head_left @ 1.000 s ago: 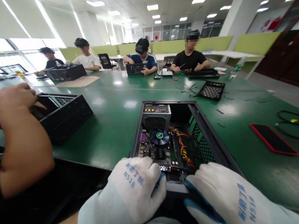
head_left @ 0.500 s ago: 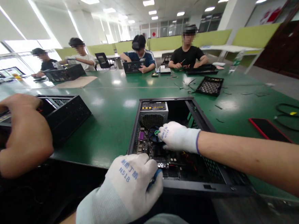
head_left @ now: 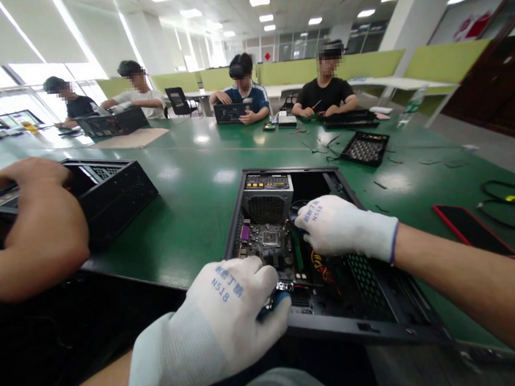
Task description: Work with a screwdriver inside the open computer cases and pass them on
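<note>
An open black computer case (head_left: 372,320) lies on the green table (head_left: 196,203) in front of me, with a motherboard (head_left: 268,248) and a grey power supply (head_left: 266,198) inside. My right hand (head_left: 337,225), in a white glove, is closed on the round black cooler fan (head_left: 297,209) and holds it above the board, beside the bare CPU socket (head_left: 270,238). My gloved left hand (head_left: 234,306) rests on the case's near left edge, its fingers curled over the rim.
A co-worker's bare arm (head_left: 44,231) at the left holds another black case (head_left: 107,194). A red-edged phone (head_left: 471,228) and a black cable (head_left: 509,205) lie at the right. A perforated black panel (head_left: 364,148) lies farther back, where several people work at the table's far side.
My right hand reached from the case's near edge to the cooler fan, then lifted it off the board to the right, uncovering the CPU socket. My left hand stayed put.
</note>
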A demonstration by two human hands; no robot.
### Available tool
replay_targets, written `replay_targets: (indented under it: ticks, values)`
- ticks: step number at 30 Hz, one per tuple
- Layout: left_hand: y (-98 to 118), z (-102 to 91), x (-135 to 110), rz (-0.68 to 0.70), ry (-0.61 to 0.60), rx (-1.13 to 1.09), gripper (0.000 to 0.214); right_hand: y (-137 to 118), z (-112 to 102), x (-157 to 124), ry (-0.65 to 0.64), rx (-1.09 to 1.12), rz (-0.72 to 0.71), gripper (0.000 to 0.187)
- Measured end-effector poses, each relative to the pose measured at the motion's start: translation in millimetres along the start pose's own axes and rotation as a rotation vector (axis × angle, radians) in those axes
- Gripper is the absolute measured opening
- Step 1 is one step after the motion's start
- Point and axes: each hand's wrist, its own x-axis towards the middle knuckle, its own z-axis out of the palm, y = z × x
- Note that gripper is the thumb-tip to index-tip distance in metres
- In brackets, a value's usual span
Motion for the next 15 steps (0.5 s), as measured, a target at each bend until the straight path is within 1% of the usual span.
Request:
replay_targets:
  ticks: [2, 5, 6, 8, 11, 13, 15]
  values:
    - [-2.8, 0.1, 13.8, 0.034, -0.037, 0.004, 0.020, 7.9, 3.9, 4.1, -0.049, 0.000, 0.061, 0.021]
    - [-7.8, 6.2, 47.9, 0.040, -0.149, 0.050, 0.015, 17.5, 10.5, 14.2, -0.100, 0.026, 0.138, 0.022]
    - [-9.7, 9.8, 62.0, 0.036, -0.210, 0.077, 0.017, 19.7, 12.2, 17.3, -0.097, 0.045, 0.156, 0.023]
    - [-14.4, 18.7, 91.9, 0.023, -0.369, 0.139, 0.025, 22.7, 14.8, 21.5, -0.071, 0.087, 0.178, 0.025]
    - [-24.7, 35.8, 133.7, -0.014, -0.586, 0.218, 0.031, 25.1, 17.4, 23.3, -0.042, 0.112, 0.182, 0.027]
    - [-33.2, 49.3, 154.5, -0.031, -0.688, 0.246, 0.033, 26.4, 18.2, 22.6, -0.045, 0.106, 0.173, 0.029]
    - [-41.7, 63.5, 167.0, -0.036, -0.772, 0.262, 0.038, 27.8, 18.3, 21.5, -0.047, 0.105, 0.155, 0.030]
